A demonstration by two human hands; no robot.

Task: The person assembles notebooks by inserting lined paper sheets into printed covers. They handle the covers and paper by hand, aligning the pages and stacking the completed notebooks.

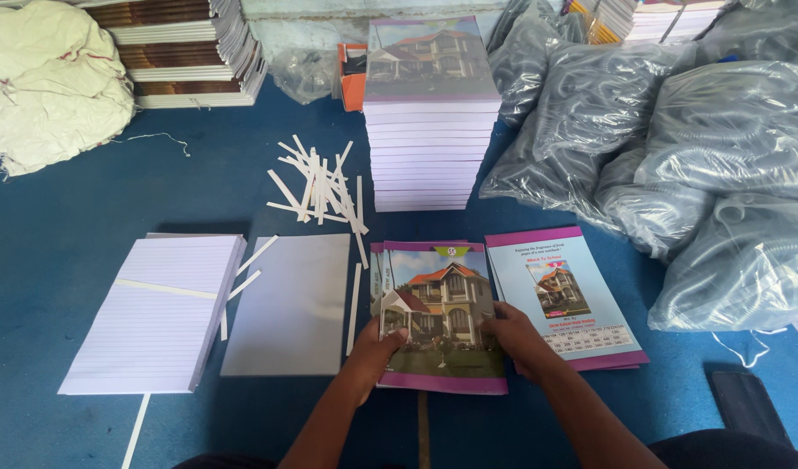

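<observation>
Blue floor (86, 217) carried everything. Biggest items: clear plastic bags of coiled binding (729, 174) piled along the right edge, and a lumpy cream cloth sack (43, 82) in the far-left corner with stacked books (186, 52) just beside it. A tall stack of notebooks (429, 130) with a house-picture cover stood at far centre. Near-left: a pile of ruled sheets (151, 317) with a thin white strip lying across it, and a plain grey board (290, 304) just beside its right edge. Near centre: a small stack of house-picture covers (438, 295), face up, fanned slightly to the left. Touching its right edge lay a pale blue back cover (568, 295) with a purple border. Loose white paper strips (321, 187) were scattered between the tall stack and the grey board. Dark flat object (746, 404) sat at the near-right corner. Left hand (377, 347) rested flat on the lower-left part of the top cover, fingers spread narrow, pressing rather than gripping. Right hand (516, 334) pinched the top cover's right edge, fingers curled over it, thumb side hidden, so grip depth could not be told.
</observation>
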